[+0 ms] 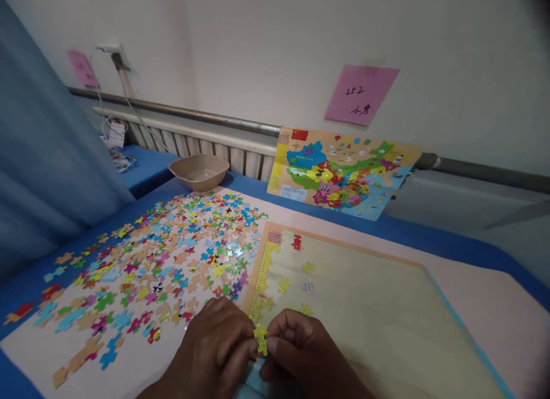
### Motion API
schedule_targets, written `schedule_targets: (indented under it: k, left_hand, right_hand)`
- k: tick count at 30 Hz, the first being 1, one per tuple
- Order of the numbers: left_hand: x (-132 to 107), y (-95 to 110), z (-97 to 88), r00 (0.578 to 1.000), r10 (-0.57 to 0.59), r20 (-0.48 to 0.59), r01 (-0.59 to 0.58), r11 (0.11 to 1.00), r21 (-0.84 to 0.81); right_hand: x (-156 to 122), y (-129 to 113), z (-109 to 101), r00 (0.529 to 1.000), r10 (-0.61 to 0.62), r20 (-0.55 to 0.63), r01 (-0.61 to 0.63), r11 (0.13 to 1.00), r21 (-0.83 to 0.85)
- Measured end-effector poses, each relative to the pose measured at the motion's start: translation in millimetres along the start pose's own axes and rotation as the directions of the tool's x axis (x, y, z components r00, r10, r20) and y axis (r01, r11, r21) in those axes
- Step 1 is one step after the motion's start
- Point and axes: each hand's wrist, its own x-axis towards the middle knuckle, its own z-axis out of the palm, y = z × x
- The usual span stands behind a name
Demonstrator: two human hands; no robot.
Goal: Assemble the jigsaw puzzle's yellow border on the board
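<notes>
Both my hands meet at the bottom centre and pinch a small yellow puzzle piece (260,338) between their fingertips. My left hand (215,344) curls around it from the left, my right hand (296,344) from the right. They hover over the near left corner of a wooden puzzle board (387,307), which carries a few placed pieces along its left side. Several loose colourful puzzle pieces (163,261) are spread on the table to the left.
A tan bowl (199,171) stands at the table's far side. A colourful map picture (341,171) leans against the radiator, under a pink note (360,94) on the wall. A blue curtain (47,158) hangs at left. The table has a blue edge (472,247).
</notes>
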Motion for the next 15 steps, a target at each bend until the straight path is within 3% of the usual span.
schedule_targets:
  k: [3,8,15]
  left_hand:
    - [-1.4,0.2,0.1,0.992,-0.124,0.028,0.126,0.988,-0.089]
    - [0.4,4.3,-1.4,0.939,-0.331,0.089,0.343,0.913,-0.221]
    - [4.0,5.3,-1.8,0.899,-0.429,0.093,0.436,0.849,-0.297]
  right_hand:
    - [-0.1,-2.4,2.0,1.0,0.002,-0.007,-0.002,1.0,-0.008]
    - [1.4,-1.7,6.4,1.0,-0.001,0.006,0.001,1.0,-0.004]
    - [0.2,0.3,8.1,1.0,-0.012,0.021,0.012,1.0,0.004]
